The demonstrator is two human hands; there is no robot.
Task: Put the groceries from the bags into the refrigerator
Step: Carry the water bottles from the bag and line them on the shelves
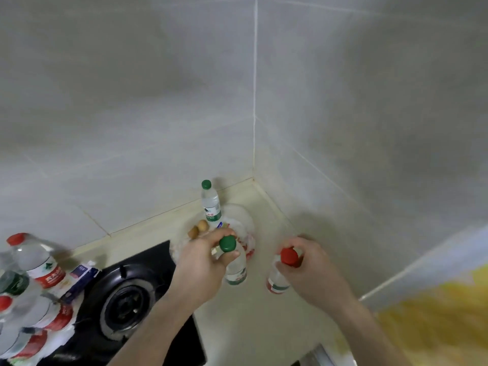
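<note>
My left hand (200, 265) grips the neck of a clear water bottle with a green cap (235, 270) above the cream counter. My right hand (311, 268) grips the neck of a clear bottle with a red cap (277, 282) just to its right. Behind them a white plastic bag (241, 220) lies open in the counter's corner. A second green-capped bottle (211, 204) stands upright at the bag, with two brown eggs (199, 228) beside it. The refrigerator is not in view.
A black gas hob (126, 307) fills the lower left. On its left lie several red-capped water bottles (39, 262) and a blue and white carton (79, 278). Tiled walls meet at the corner behind the counter (264, 326). A blurred yellow surface (435, 320) is at the lower right.
</note>
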